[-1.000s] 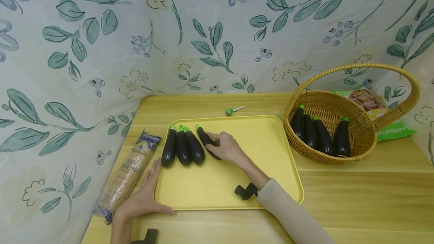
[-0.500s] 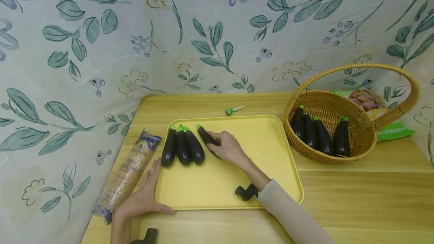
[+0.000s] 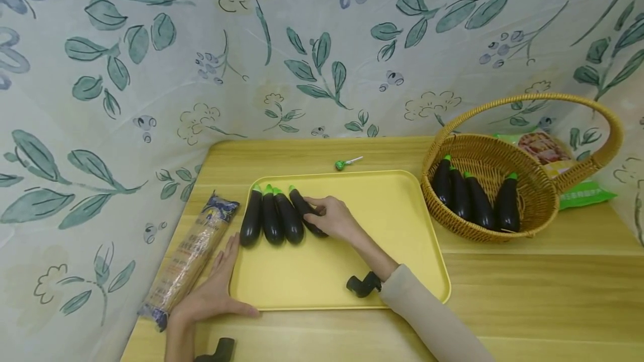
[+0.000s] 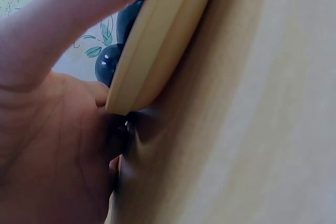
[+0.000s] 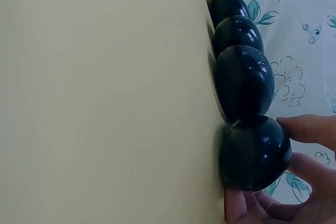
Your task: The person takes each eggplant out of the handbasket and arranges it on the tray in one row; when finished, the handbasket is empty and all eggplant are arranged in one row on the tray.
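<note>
On the yellow tray (image 3: 392,222) lies a row of three dark eggplants (image 3: 271,219) with green stem ends. My right hand (image 3: 336,218) grips a fourth eggplant (image 3: 300,201), just right of that row. In the right wrist view, thumb and fingers wrap the rounded end of this eggplant (image 5: 255,153), which sits right against its neighbour (image 5: 244,80). My left hand (image 3: 213,292) spreads at the tray's front left corner, fingers straight along the left side and thumb at the front edge. The left wrist view shows the palm (image 4: 47,150) against the tray's corner (image 4: 152,40).
A wicker basket (image 3: 540,225) with several eggplants stands right of the tray. Behind it lies a green food bag (image 3: 586,194). A noodle pack (image 3: 188,261) lies left of the tray, and a green lollipop (image 3: 340,165) behind it. A patterned cloth (image 3: 322,43) hangs at the back.
The eggplant in my right hand shifts slightly right, then left toward the row of three, narrowing the gap. My left hand keeps its place at the tray corner.
</note>
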{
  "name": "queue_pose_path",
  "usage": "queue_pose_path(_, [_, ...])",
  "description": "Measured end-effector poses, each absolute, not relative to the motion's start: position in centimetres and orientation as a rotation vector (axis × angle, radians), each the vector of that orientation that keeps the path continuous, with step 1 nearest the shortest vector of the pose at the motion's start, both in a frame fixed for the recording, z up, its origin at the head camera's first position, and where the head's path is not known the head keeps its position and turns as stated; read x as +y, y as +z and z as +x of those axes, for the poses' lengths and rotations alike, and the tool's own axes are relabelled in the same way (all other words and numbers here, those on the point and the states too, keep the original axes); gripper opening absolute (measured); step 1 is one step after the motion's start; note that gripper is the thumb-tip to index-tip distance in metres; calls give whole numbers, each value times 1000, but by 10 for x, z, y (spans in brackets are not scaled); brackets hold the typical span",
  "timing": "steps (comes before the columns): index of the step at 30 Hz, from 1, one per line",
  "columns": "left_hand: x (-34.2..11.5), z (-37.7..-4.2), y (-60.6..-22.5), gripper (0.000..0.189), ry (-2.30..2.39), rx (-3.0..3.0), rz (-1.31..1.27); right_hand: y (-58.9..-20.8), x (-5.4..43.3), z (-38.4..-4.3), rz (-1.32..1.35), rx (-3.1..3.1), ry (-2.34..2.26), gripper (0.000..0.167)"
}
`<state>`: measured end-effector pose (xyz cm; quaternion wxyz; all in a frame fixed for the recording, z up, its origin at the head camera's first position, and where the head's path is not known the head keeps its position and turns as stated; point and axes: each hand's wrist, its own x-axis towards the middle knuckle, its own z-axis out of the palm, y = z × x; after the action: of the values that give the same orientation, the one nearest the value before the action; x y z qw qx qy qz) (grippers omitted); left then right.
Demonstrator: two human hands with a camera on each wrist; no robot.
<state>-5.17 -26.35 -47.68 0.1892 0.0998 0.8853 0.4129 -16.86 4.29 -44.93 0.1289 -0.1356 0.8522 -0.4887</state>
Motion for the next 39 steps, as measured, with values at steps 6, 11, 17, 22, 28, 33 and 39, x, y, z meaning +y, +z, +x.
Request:
queue_pose_path(6, [-263,-52,-477,160,1152,2498,293,-450,46,-170,-379,2484,-1421,46])
queue_pose_path(11, [-263,-52,-477,160,1139,2499,288,-448,50,-171,-393,2486,-1377,49])
queue_pose_path(17, [-263,-51,-477,160,1117,2514,288,-432,65,-169,-415,2461,-1323,60])
queue_pose_path(22, [-263,-50,-477,160,1126,2519,298,-412,93,-163,-436,2439,-1273,69])
queue_pose_path(28, [-263,-49,-477,159,1159,2512,308,-384,145,-155,-487,2453,-1270,69])
queue_pose_path(33, [-262,-49,-476,159,1158,2509,299,-363,202,-147,-463,2511,-1274,63])
queue_pose_path(39, [-262,-49,-476,159,1164,2498,284,-350,269,-142,-308,2604,-1227,63])
